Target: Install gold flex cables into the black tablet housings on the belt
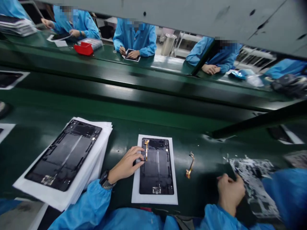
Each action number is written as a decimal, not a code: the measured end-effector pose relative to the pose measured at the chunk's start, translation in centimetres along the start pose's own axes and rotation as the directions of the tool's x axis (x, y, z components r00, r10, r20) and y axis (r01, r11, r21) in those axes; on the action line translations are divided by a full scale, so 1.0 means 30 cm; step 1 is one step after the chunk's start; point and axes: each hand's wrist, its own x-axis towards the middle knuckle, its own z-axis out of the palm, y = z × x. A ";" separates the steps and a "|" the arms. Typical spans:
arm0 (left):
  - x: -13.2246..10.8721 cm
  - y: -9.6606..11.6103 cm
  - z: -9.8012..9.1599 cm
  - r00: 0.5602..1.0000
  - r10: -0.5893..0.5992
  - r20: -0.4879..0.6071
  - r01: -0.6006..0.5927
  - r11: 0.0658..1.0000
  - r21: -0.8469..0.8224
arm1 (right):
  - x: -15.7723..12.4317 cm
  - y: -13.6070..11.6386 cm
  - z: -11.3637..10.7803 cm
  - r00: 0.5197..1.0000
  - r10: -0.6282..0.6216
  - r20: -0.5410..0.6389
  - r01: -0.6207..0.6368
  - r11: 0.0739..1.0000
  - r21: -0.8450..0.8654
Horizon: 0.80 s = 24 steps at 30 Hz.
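Observation:
An opened black tablet housing (155, 172) lies on a white sheet (153, 198) in front of me. A gold flex cable (146, 150) sits along its upper left side. My left hand (128, 163) reaches in from the left, fingers apart, with its fingertips at the housing's left edge beside that cable. A second, loose flex cable (190, 166) rests on the green table to the right. Farther right, my right hand (230, 193) is closed with curled fingers, next to a cut-up translucent sheet (257, 185). Whatever its fingers may hold is hidden.
To the left stands a stack of white sheets (92, 166) with another black housing (64, 153) on top. A dark post (259, 119) slants across the right side. Several co-workers in blue sit beyond the raised ledge (100, 75). Blue cloth (291, 195) shows close by at right.

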 end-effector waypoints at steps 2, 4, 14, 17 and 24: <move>-0.001 -0.002 0.000 1.000 0.003 0.006 -0.003 1.000 0.014 | 0.035 0.078 0.011 0.999 0.031 -0.013 -0.033 0.992 -0.122; -0.001 -0.006 0.001 1.000 0.010 0.009 -0.010 1.000 0.023 | 0.012 0.107 0.044 0.997 0.031 0.077 -0.023 0.995 -0.096; -0.006 -0.011 0.004 0.997 0.022 -0.072 -0.026 0.998 -0.057 | -0.059 0.058 0.108 0.974 -0.006 0.226 0.020 0.998 -0.062; -0.008 -0.009 0.002 0.995 0.013 -0.098 -0.022 0.995 -0.099 | -0.058 0.061 0.102 0.973 0.047 0.227 -0.036 0.998 -0.052; -0.011 -0.006 0.004 0.996 0.027 -0.083 -0.028 1.000 -0.003 | -0.121 -0.069 0.018 0.892 -0.059 0.449 -0.095 0.945 0.313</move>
